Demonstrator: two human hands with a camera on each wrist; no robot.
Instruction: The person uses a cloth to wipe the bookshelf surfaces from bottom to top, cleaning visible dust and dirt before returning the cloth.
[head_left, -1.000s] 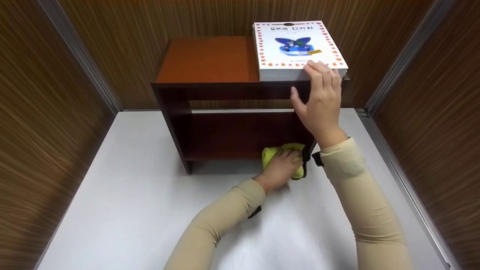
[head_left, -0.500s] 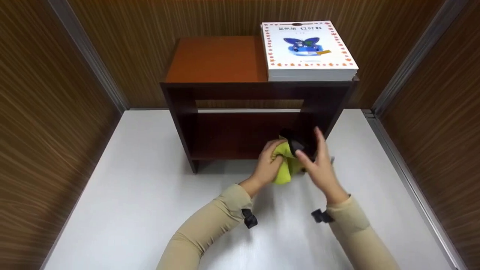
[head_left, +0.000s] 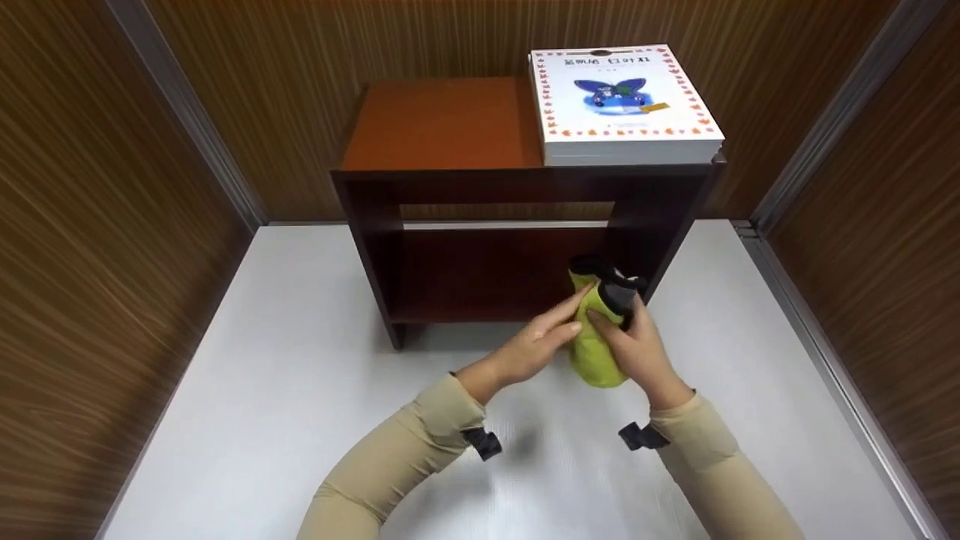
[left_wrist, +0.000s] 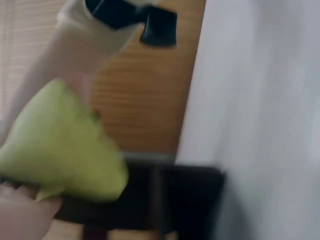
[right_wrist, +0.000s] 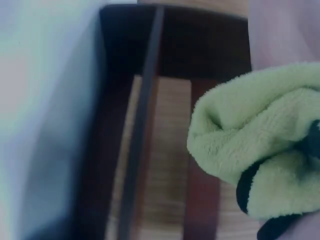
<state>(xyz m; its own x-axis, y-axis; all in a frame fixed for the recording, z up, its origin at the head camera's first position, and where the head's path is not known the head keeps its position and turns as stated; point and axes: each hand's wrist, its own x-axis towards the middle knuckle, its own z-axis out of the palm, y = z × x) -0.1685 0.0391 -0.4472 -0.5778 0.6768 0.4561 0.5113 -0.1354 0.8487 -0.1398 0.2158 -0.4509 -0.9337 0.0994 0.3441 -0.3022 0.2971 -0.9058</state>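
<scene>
A yellow-green plush cloth (head_left: 596,360) with black edging is bunched up in the air before the shelf's right side. My right hand (head_left: 641,349) grips it from the right, thumb across its front. My left hand (head_left: 529,349) touches its left side with rather straight fingers and the thumb tip. In the left wrist view, the blurred cloth (left_wrist: 65,145) stands above part of the left hand (left_wrist: 22,212). Folds and black trim of the cloth (right_wrist: 250,125) show sharply in the right wrist view, where the cloth hides most of the fingers.
Behind the cloth stands a dark red-brown wooden shelf (head_left: 442,124) with an open compartment. A stack of white books (head_left: 630,154), a butterfly on the top cover, lies on its right half. Wood-grain walls border the white tabletop (head_left: 285,322) on the sides and back.
My right hand has come down from the books and taken hold of the cloth. The cloth is lifted and turned. My left hand has loosened from gripping it to touching its left side.
</scene>
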